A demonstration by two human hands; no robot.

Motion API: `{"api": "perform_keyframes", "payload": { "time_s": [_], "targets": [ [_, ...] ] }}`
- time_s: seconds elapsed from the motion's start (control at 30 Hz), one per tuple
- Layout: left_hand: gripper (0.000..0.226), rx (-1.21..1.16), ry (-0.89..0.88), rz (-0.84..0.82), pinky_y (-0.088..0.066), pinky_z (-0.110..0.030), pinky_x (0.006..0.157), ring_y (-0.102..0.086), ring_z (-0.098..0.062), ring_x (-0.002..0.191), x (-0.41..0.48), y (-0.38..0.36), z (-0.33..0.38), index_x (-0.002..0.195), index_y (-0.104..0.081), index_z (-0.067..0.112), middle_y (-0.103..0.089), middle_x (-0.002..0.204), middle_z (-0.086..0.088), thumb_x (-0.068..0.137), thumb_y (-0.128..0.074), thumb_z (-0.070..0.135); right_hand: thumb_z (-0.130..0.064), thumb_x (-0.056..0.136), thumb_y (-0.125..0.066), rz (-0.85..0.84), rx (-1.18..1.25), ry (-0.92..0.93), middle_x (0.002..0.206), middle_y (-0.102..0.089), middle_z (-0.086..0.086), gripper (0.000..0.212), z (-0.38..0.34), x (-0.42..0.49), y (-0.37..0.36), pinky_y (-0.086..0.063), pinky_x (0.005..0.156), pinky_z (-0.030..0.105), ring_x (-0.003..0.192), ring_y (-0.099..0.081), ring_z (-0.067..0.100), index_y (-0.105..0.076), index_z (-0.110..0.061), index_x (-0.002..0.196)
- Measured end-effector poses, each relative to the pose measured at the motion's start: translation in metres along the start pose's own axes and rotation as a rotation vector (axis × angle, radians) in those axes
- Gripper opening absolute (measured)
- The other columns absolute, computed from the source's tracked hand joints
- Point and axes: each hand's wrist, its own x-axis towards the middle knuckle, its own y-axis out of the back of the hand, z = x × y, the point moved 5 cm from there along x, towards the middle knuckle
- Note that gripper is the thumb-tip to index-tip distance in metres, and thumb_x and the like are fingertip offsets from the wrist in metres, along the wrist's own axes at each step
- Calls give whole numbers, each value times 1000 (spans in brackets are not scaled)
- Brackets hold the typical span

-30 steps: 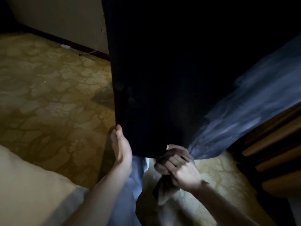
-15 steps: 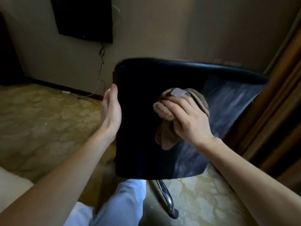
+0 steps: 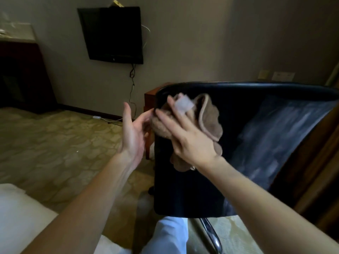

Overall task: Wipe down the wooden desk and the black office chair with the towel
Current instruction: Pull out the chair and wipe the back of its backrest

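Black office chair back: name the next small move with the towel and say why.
Probably sweep the brown fluffy towel rightward along the black office chair's back: the right hand presses it flat near the upper left corner, while pale streaks cover the right half.

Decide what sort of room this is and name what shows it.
Probably a hotel bedroom: a wall-mounted television, a white bed corner at lower left, and patterned carpet across the floor.
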Motion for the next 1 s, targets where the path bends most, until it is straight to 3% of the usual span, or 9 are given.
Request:
{"api": "perform_keyframes", "payload": {
  "time_s": [0.1,0.2,0.33,0.47,0.53,0.7,0.8,0.93,1.0],
  "targets": [
    [94,-6,29,-65,-35,-36,115,-56,-10,134,2,9,-3,132,-65,25,-62,143,2,87,-15,90,-11,92,-56,-132,-49,-10,168,-15,17,71,-11,-30,-51,-9,126,55,157,-6,36,-32,-14,159],
    [98,42,27,-116,-29,-33,118,-53,-11,138,6,16,-3,140,-58,23,-58,148,2,87,-8,88,-13,90,-40,-422,-82,54,168,-8,20,75,-28,-73,-101,-23,122,56,156,-7,37,-20,-13,162],
    [93,100,-20,-125,-33,-29,111,-56,-7,133,14,19,-2,129,-64,28,-66,137,9,87,-7,87,-31,73,-70,-659,-248,129,159,-41,12,80,-36,-111,-132,-48,108,50,144,-43,34,-50,-24,150],
    [92,30,-48,-46,-31,-34,117,-57,-9,133,13,21,-10,132,-63,24,-64,140,3,90,-10,86,-34,93,-43,-776,-184,164,143,-43,7,32,-41,-114,-141,-51,89,60,131,-46,46,-51,-29,124],
    [81,85,-62,59,-32,-35,118,-60,-7,128,8,17,-15,123,-66,30,-68,134,6,93,-12,82,-36,90,-35,-736,-150,233,130,-45,3,32,-40,-118,-133,-52,81,58,125,-49,42,-52,-29,116],
    [57,265,-186,380,-41,-21,100,-53,-2,127,-11,-6,-26,131,-57,38,-60,131,17,93,-37,76,-13,96,-53,-434,-52,287,147,-55,7,46,-24,-123,-72,-34,116,56,142,-47,28,-57,-14,143],
    [57,397,-432,490,-39,-18,99,-45,1,132,-29,-29,-13,142,-51,27,-50,142,11,95,-40,59,-16,105,-52,-165,-90,226,152,-51,6,37,-10,-102,-13,-31,120,53,146,-41,25,-61,-20,141],
    [45,819,-933,366,-29,-38,120,-38,-23,145,-47,-89,25,139,-56,6,-47,150,-9,103,-45,31,-15,103,-54,85,-91,70,149,-54,10,37,15,-69,68,-39,113,51,141,-48,27,-64,-25,137],
    [44,910,-997,250,-27,-42,122,-39,-27,146,-39,-115,44,137,-59,5,-49,151,-12,104,-43,30,-9,99,-63,187,-98,-6,142,-59,13,38,31,-62,103,-45,106,48,135,-54,29,-66,-21,135]
  ]
}}
